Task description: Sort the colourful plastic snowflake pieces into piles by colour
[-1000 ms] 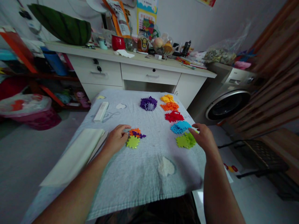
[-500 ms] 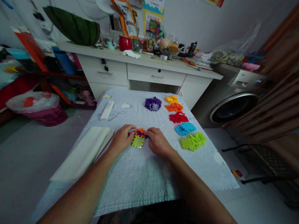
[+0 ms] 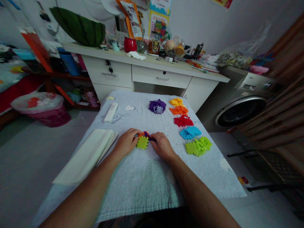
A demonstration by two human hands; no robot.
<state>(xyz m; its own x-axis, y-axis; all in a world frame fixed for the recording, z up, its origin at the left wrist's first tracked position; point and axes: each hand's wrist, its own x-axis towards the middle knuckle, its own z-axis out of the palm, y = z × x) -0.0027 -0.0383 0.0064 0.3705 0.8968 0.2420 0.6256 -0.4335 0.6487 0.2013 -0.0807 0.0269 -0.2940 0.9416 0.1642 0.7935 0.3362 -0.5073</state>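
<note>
Over the middle of the cloth, my left hand (image 3: 128, 141) and my right hand (image 3: 163, 145) grip a small joined group of notched plastic tiles from either side. Nearest me in the group is a yellow-green square tile (image 3: 142, 142). Behind it shows an orange tile (image 3: 140, 135), partly covered by my left fingers. A dark purple tile (image 3: 152, 138) reaches into my right fingers, which are closed on it. A bit of blue-grey shows at my left fingertips, its shape hidden. The fingers of both hands are pinched.
Sorted tile piles lie beyond and to the right: purple (image 3: 157, 106), yellow (image 3: 176, 102), orange (image 3: 178, 110), red (image 3: 183, 120), blue (image 3: 190, 132) and green (image 3: 198, 146). At left are a white box (image 3: 111, 113) and a folded cream cloth (image 3: 85, 156). A white desk (image 3: 161, 77) stands behind.
The view has shifted slightly. The joined tiles have tilted, so less of the orange tile shows behind the green one. Both hands keep their grip.
</note>
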